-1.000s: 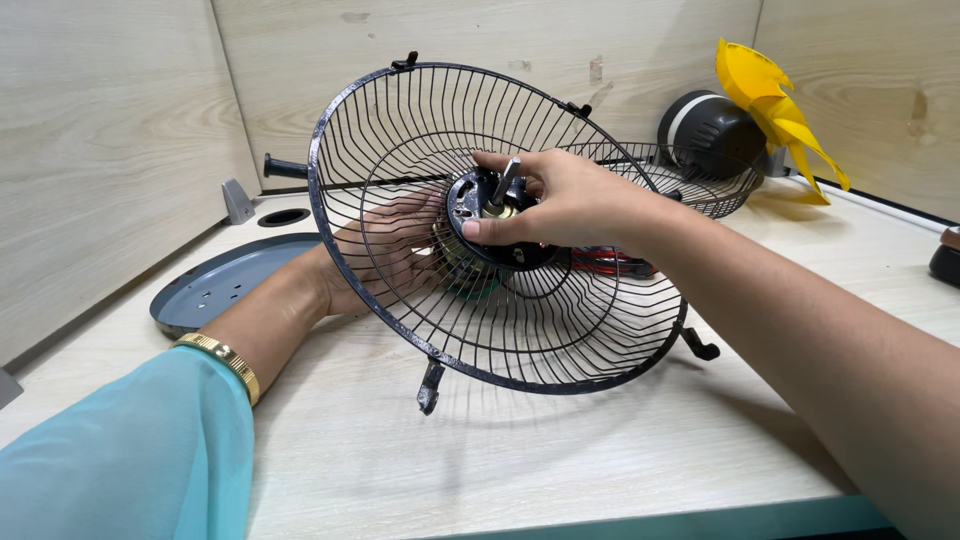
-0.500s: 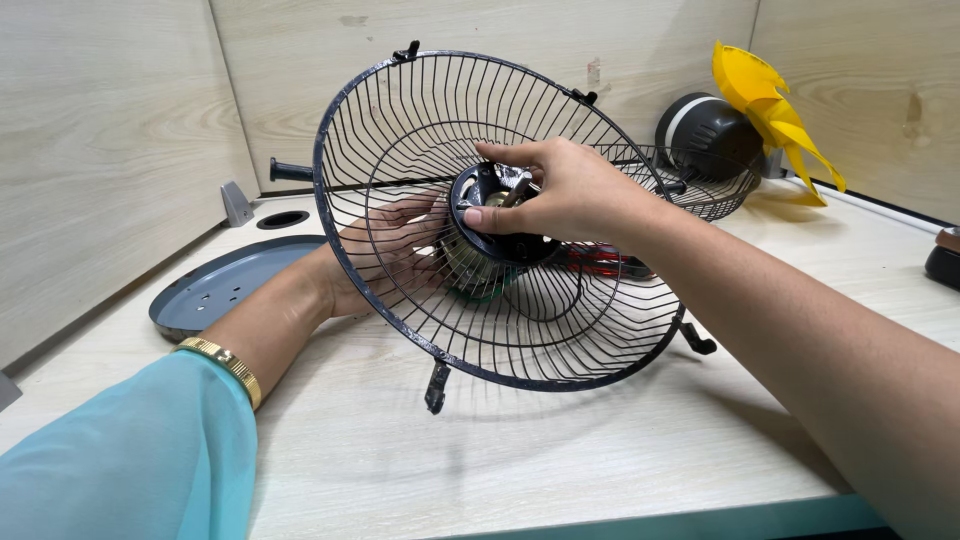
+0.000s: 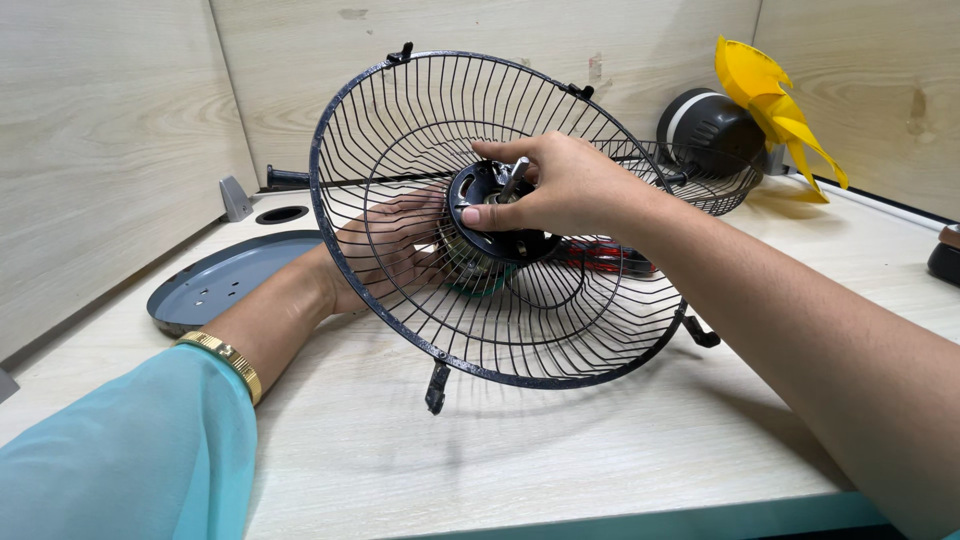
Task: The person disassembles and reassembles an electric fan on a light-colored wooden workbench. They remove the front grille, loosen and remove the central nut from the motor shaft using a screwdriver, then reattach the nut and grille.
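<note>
Right grip [image 3: 545, 190] pinches hub inside fan guard [image 3: 420, 130].

Bare tabletop in front, clutter behind

The table [image 3: 560, 460] lies open near its front edge; the tilted wire guard [image 3: 420, 180] blocks the middle, grey base plate [image 3: 215, 285] left, yellow fan blade [image 3: 775, 110] and apparently a second guard [image 3: 715, 185] behind.

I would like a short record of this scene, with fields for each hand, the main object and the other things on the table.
Left hand: behind the wire guard, supporting the motor
Right hand: inside the guard, fingers on the black hub at the shaft
Main object: black wire fan guard, tilted on the table
Table: light wood
Other things: grey round base plate; yellow fan blade; second fan part, black
</note>
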